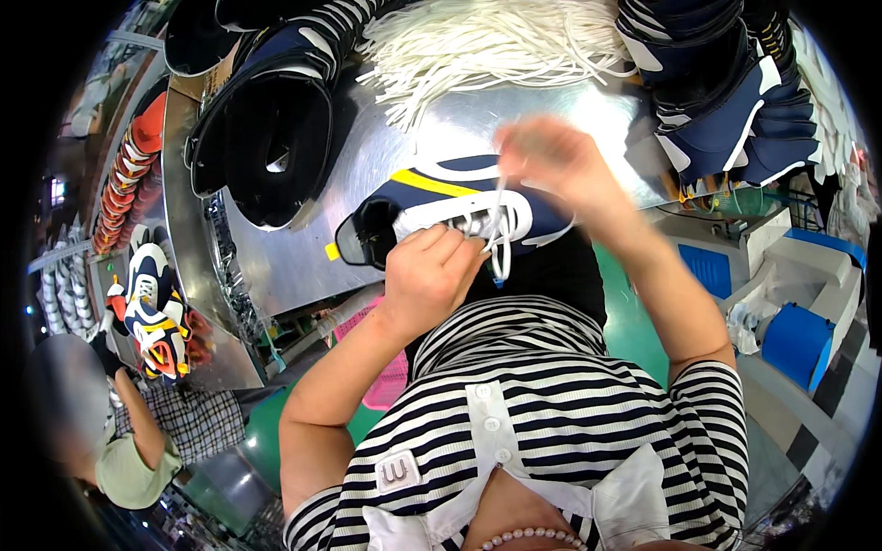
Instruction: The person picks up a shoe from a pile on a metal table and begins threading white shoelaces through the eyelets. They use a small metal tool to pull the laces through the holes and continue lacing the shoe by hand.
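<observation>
A navy shoe upper (441, 190) with a yellow stripe and white trim lies on its side near the metal table's front edge. My left hand (427, 275) is closed on the upper at its lace opening, its fingertips mostly hidden. A white shoelace (497, 225) is threaded through part of the opening; its loose loop and blue tip hang near my left fingertips. Above the toe end is my right hand (556, 161), smeared by motion, its fingers pinched together; the lace runs taut up to them.
A heap of white shoelaces (487, 46) lies at the back of the metal table (358, 119). Stacked navy uppers stand at left (266, 147) and right (726, 119). A pink basket (390, 381) is below the table. At far left, a co-worker (138, 459) sits beside finished-looking shoes (152, 312).
</observation>
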A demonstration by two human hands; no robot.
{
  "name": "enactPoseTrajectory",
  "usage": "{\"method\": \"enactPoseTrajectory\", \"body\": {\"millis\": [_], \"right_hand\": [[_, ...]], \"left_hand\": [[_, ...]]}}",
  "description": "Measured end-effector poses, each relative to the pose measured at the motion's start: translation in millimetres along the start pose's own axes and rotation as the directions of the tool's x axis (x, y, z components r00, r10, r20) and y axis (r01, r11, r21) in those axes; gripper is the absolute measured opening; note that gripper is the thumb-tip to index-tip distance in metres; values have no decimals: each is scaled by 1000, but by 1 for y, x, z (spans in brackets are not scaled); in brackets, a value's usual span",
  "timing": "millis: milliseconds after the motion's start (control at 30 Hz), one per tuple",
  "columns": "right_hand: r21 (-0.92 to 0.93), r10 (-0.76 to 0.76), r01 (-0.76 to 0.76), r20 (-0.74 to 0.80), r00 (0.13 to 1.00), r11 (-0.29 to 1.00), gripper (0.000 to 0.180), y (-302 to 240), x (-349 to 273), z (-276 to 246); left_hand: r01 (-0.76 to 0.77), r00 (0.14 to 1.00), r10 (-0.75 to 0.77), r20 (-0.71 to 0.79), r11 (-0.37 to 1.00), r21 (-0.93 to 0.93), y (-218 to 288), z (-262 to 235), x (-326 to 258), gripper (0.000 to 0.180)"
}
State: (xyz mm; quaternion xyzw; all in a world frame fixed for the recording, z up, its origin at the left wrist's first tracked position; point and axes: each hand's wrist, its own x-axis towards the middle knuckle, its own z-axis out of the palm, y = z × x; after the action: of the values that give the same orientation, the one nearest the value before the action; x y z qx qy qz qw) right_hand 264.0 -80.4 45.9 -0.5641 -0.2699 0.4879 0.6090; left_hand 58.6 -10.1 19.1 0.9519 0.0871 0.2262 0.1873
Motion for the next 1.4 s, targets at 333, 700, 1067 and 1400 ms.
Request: {"method": "enactPoseTrajectory", "body": {"millis": [333,700,1067,1400], "right_hand": [[-58,-57,67,149,987,996,14,38,-2,3],[-138,-256,238,-134,957,962,22,-29,27,-21],[-132,-219,233,107,970,964,19,-26,-3,-28],[-242,-76,93,78,994,966,11,32,8,27]], "left_hand": [[521,853,-494,167,807,-277,4,-20,7,61],[393,889,-333,316,908,-148,6,-16,-1,80],[518,826,-396,401,815,-260,-3,-29,4,97],[529,846,-524,100,848,-35,-10,-13,6,51]]}}
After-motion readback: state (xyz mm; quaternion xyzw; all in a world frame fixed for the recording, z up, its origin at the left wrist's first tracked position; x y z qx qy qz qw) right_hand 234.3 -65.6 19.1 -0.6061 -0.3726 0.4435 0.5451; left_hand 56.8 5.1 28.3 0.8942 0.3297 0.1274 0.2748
